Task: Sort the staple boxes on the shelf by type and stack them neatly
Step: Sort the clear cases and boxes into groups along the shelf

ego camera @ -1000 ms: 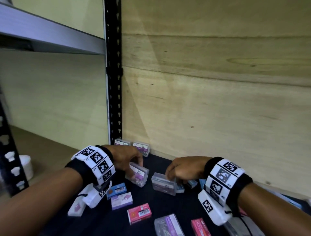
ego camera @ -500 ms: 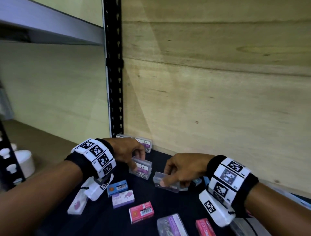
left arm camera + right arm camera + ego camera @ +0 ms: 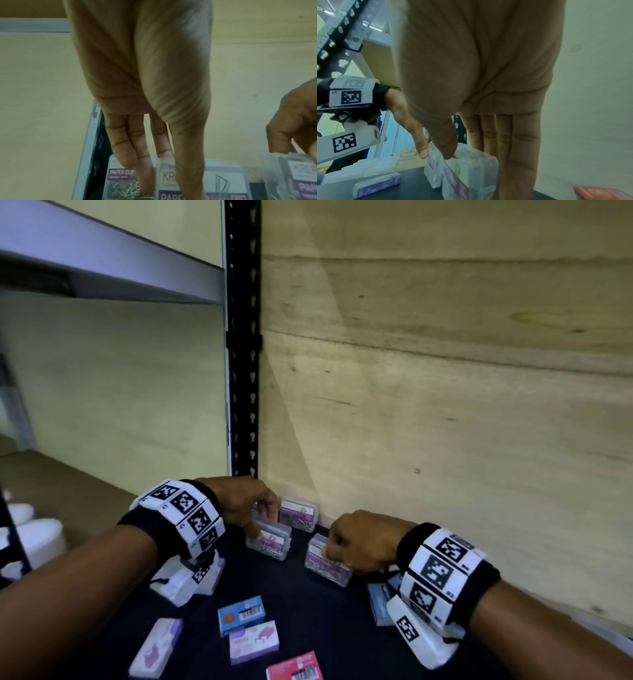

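Both my hands pinch clear boxes: left hand (image 3: 246,505) parks its box (image 3: 270,542) by the corner box (image 3: 298,513), right hand (image 3: 359,542) brings another (image 3: 325,565) to join that type.

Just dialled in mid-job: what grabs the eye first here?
Both hands sit at the back corner of the dark shelf, each gripping a clear paper clip box: left hand on one, right hand on another. Small blue, lilac and pink cartons lie scattered nearer the camera.
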Demonstrator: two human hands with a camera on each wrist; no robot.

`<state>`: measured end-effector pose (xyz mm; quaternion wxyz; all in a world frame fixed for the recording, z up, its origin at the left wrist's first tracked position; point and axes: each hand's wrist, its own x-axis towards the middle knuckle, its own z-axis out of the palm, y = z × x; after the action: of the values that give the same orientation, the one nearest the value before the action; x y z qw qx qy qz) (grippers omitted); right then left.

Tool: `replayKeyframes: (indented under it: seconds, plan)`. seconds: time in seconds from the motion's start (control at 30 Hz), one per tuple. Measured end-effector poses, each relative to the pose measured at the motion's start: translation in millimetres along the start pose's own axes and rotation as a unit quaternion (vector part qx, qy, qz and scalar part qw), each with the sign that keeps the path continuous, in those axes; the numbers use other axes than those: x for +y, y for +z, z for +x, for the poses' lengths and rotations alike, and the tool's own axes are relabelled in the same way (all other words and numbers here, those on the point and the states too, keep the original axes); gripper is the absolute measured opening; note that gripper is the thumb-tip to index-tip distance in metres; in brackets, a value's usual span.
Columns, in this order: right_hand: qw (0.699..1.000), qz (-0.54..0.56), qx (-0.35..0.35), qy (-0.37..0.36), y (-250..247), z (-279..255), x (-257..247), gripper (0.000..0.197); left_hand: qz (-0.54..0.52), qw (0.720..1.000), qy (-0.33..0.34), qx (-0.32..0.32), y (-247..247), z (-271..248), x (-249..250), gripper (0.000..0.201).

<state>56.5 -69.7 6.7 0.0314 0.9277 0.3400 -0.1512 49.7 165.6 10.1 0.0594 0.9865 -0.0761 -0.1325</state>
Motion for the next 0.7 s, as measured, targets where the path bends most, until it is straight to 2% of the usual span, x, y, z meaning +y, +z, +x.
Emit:
replayKeyframes:
  seconds: [0.33,0.53,0.63,0.7]
  plan:
    - [1.000,-0.010,-0.018,-0.024,-9.2,31.4,-14.2,0.045,-0.022,1.000,-0.010,-0.020,-3.2,9.1,-22.0,0.036]
    - [0.999,0.010,-0.047,-0.026,-13.8,37.7,-16.9,0.046,-0.078,0.996,-0.016,-0.042,-17.6,6.4,-30.3,0.048]
    - [0.998,0.027,-0.054,-0.021,-20.7,40.0,-12.3,0.049,-0.112,0.994,-0.001,0.004,-28.8,9.0,-39.5,0.035]
    - [1.000,0.026,-0.014,-0.009,-27.4,44.3,-8.2,0.046,-0.110,0.992,0.012,0.064,-31.9,13.5,-43.1,0.024]
